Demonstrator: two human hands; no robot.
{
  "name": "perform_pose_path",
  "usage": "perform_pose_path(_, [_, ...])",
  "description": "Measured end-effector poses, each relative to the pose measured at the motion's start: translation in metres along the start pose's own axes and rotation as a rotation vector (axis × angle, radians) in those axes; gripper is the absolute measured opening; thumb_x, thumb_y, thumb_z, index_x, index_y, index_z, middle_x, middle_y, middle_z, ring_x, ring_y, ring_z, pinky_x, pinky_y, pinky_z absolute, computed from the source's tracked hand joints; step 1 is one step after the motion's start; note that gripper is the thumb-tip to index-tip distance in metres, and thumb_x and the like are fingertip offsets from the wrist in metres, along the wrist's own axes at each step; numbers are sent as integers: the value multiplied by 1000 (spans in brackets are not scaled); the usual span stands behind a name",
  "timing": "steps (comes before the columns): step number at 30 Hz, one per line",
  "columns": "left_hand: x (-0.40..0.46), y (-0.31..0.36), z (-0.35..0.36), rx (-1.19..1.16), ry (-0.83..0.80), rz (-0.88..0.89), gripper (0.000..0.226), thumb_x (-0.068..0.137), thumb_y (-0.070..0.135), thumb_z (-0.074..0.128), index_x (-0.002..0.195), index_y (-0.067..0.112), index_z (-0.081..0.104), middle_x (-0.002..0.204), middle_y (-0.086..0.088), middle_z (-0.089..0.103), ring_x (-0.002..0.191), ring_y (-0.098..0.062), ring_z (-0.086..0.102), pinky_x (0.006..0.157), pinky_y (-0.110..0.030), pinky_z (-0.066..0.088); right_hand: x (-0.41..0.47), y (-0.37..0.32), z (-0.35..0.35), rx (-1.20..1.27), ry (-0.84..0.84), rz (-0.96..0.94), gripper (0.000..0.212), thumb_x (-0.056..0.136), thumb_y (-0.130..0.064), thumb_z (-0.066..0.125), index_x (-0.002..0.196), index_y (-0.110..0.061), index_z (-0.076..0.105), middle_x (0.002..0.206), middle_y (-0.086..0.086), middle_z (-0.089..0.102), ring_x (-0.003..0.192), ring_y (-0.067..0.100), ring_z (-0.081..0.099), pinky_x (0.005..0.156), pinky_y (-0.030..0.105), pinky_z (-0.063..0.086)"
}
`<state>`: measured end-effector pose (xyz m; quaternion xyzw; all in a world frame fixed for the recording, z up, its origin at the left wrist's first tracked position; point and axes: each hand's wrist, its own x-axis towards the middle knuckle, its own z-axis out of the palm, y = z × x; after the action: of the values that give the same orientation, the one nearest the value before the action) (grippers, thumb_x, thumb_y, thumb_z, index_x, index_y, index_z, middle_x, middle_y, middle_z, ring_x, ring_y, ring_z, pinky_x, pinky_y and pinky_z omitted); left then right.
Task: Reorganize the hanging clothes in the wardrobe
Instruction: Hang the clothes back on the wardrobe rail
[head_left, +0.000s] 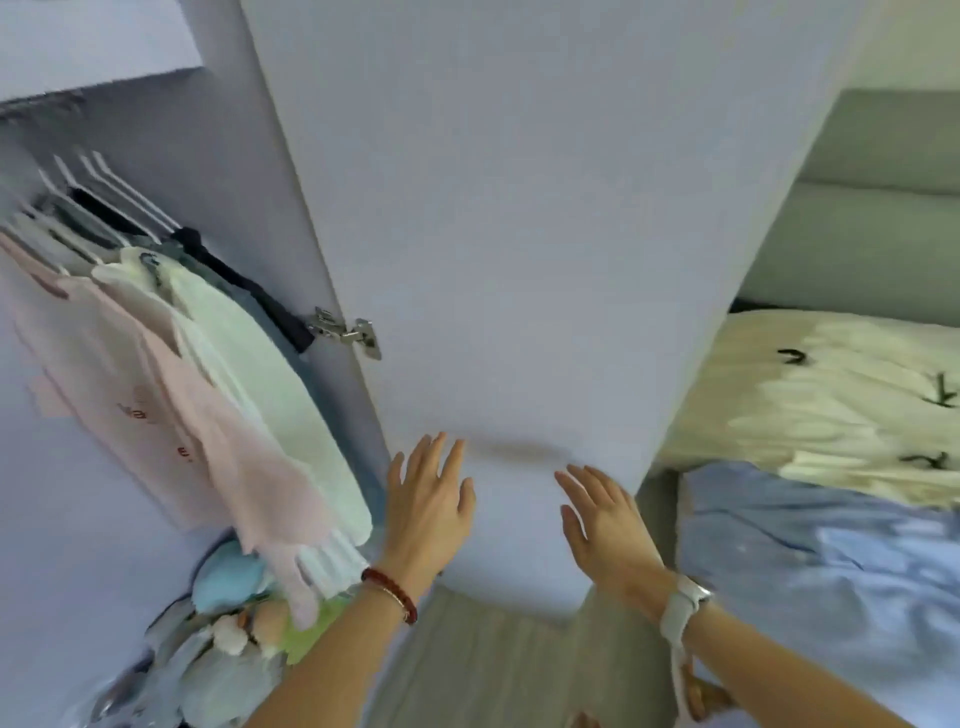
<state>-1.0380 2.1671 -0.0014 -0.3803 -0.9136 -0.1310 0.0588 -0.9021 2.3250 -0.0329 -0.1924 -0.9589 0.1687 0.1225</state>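
Nothing legible is showing anywhere. The pink garment (171, 415), hanging at about nine o'clock in the view, is carrying a few small red printed marks on its front, but motion blur is smearing them; one looks like it might be a lowercase "e", and that cannot be confirmed. The cream bedding (841, 395), lying at about three o'clock, is showing scattered black marks that are reading as a printed pattern, not as letters or numbers.
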Motion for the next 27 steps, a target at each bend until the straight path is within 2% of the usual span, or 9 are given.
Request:
perform_pose_path(2, [2, 43, 26, -49, -85, 141, 46, 95, 29, 39, 139, 13, 39, 147, -6, 35, 138, -19, 26, 112, -38, 15, -39, 42, -11, -44, 22, 165, 42, 95, -22, 40, 136, -15, 40, 144, 4, 39, 135, 22, 29, 109, 33, 20])
perform_pose_path(6, [4, 133, 69, -101, -219, 409, 44, 95, 30, 39, 136, 14, 42, 144, -6, 39, 134, -17, 32, 111, -35, 21, -112, 114, -33, -76, 55, 478, 39, 95, -21, 39, 133, -15, 43, 140, 4, 41, 130, 23, 34, 104, 33, 25])
perform_pose_path(11, [0, 253, 118, -227, -336, 639, 40, 90, 23, 54, 126, 7, 54, 134, -14, 51, 117, -31, 52, 97, -39, 39, -197, 199, -54, -41, 104, 870, 39, 95, -21, 40, 133, -16, 43, 140, 3, 41, 129, 24, 35, 103, 36, 29])
perform_pose_path(15, [-2, 347, 167, -206, -506, 773, 44, 96, 31, 41, 137, 14, 41, 144, -6, 38, 129, -23, 39, 103, -35, 34, -258, 273, -68, 39, 162, 1125, 40, 95, -17, 39, 134, -11, 42, 139, 6, 42, 129, 27, 35, 103, 38, 32])
perform_pose_path(18, [-5, 412, 208, -212, -646, 781, 45, 97, 32, 37, 140, 17, 35, 147, -3, 33, 133, -19, 33, 104, -33, 33, -297, 331, -77, 122, 201, 1298, 37, 94, -11, 38, 130, -5, 45, 134, 13, 46, 124, 32, 40, 100, 38, 34])
perform_pose_path(21, [-10, 464, 246, -224, -727, 733, 44, 97, 29, 39, 138, 14, 37, 144, -3, 36, 131, -20, 35, 102, -33, 33, -329, 391, -83, 191, 245, 1423, 32, 93, -6, 36, 121, 1, 49, 124, 22, 50, 114, 37, 46, 89, 39, 38])
perform_pose_path(24, [-18, 495, 281, -216, -790, 714, 44, 96, 26, 41, 137, 13, 38, 142, -4, 39, 129, -21, 37, 100, -33, 34, -348, 449, -86, 230, 254, 1502, 37, 93, -6, 35, 128, 2, 43, 131, 25, 45, 121, 39, 40, 96, 42, 34])
perform_pose_path(27, [-26, 512, 313, -171, -866, 692, 45, 96, 26, 42, 138, 12, 36, 143, -5, 36, 130, -22, 35, 101, -34, 33, -359, 503, -80, 230, 216, 1539, 37, 92, -6, 34, 127, 2, 45, 132, 24, 44, 121, 38, 40, 97, 41, 34])
